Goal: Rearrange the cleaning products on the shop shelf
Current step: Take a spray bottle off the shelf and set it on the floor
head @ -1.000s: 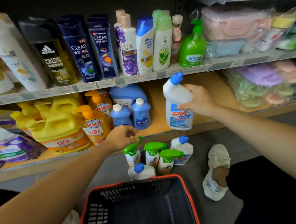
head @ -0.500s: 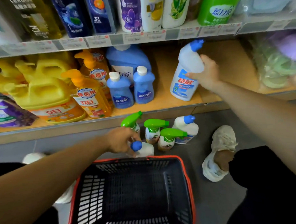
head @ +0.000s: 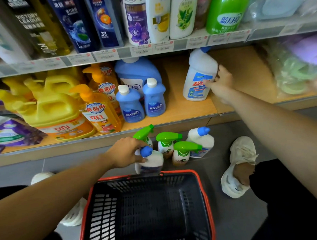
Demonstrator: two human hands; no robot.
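A white toilet-cleaner bottle (head: 197,77) with a blue cap stands on the wooden lower shelf (head: 181,111), and my right hand (head: 220,81) still holds its side with thumb and fingers around it. On the grey floor below, my left hand (head: 127,151) grips the neck of a second white blue-capped bottle (head: 152,160) that leans just behind the basket. Beside it stand three green-trigger spray bottles (head: 167,143) and another white blue-capped bottle (head: 201,141).
A dark shopping basket with a red rim (head: 203,187) sits on the floor in front of me. Yellow and orange detergent jugs (head: 52,110) and blue bottles (head: 140,100) fill the shelf's left half. My right shoe (head: 239,163) rests by the floor bottles.
My right hand has set the white bottle down further back on the lower shelf. My left hand has closed round the neck of the floor bottle and tipped it.
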